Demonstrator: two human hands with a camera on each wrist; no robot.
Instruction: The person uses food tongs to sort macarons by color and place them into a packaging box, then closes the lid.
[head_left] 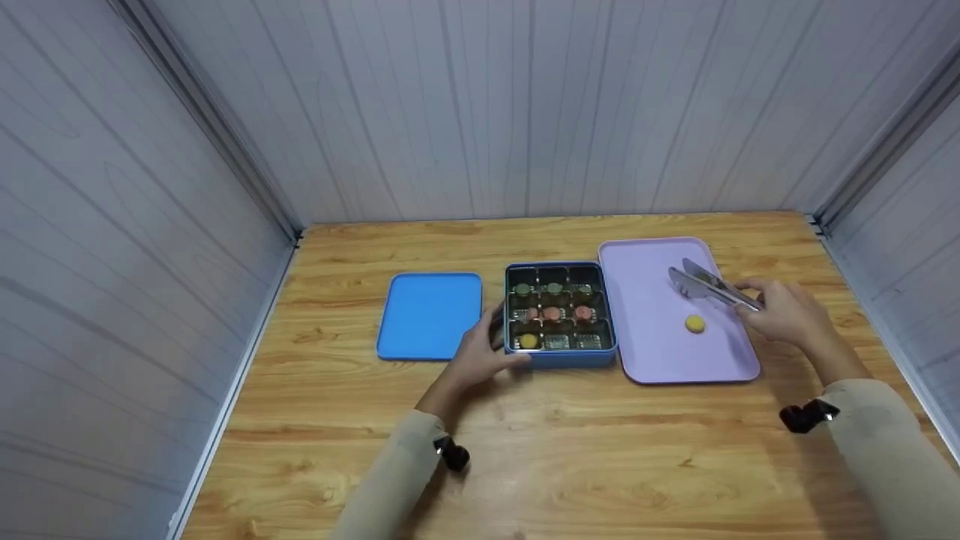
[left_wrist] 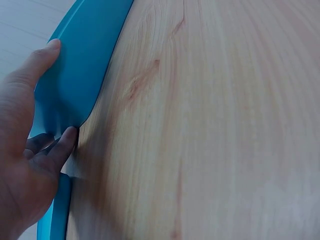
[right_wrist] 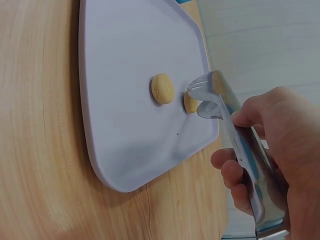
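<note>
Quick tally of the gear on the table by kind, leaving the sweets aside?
Blue tin, held by the left hand: 1
Blue lid: 1
Lilac tray: 1
Metal tongs, in the right hand: 1
Total: 4

No legible text, label, brand, number or sign appears in any view — none on the blue tin, its lid, the lilac tray or the tongs. The wrappers in the tin's compartments carry markings too small to read.
</note>
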